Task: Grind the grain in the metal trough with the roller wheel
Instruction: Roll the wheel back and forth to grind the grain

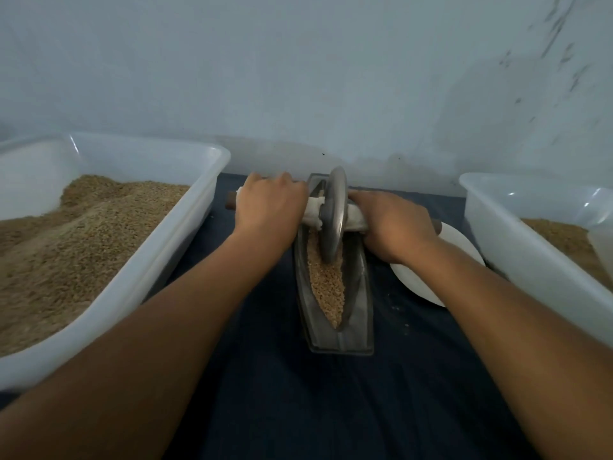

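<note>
Grain-filled white tubs flank the metal trough, which runs lengthwise toward the wall. Left hand and right hand grip the roller wheel's crosswise handle.

Left tub and right tub both cut off by frame edges. Axle mostly covered by left hand and right hand; only its ends and cloth wrap show. White plate half hidden under right forearm. Roller wheel hides the far stretch of the trough. Fingertips not visible.
</note>
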### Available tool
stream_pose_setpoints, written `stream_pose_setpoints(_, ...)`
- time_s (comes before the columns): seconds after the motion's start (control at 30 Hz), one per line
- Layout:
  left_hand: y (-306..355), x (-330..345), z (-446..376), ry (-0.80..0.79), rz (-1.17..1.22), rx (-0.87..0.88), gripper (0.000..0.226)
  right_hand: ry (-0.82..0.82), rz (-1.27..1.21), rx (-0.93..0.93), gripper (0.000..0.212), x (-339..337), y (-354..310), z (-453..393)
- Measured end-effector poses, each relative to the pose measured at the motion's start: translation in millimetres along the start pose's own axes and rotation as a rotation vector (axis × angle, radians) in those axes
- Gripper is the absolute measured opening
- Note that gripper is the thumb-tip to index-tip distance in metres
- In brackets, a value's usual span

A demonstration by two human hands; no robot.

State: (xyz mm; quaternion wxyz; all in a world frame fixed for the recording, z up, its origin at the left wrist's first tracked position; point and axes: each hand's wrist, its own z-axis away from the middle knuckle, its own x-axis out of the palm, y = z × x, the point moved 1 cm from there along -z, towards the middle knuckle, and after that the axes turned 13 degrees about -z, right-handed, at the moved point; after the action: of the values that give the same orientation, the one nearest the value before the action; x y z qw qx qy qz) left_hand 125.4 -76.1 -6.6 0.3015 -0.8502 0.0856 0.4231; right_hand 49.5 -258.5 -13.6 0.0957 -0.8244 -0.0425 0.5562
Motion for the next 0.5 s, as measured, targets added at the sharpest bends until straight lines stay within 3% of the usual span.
stream_pose_setpoints(0.23, -8, -29, 43, -0.137, 0.05, 0.067, 0.025, 0.098, 0.067, -0.056, 0.062, -16, -30, 49)
stream_pose_setpoints(0.5, -14, -45, 61, -0.175, 0.091, 0.128, 0.019, 0.215, 0.11, -0.095, 0.052, -30, -45, 85)
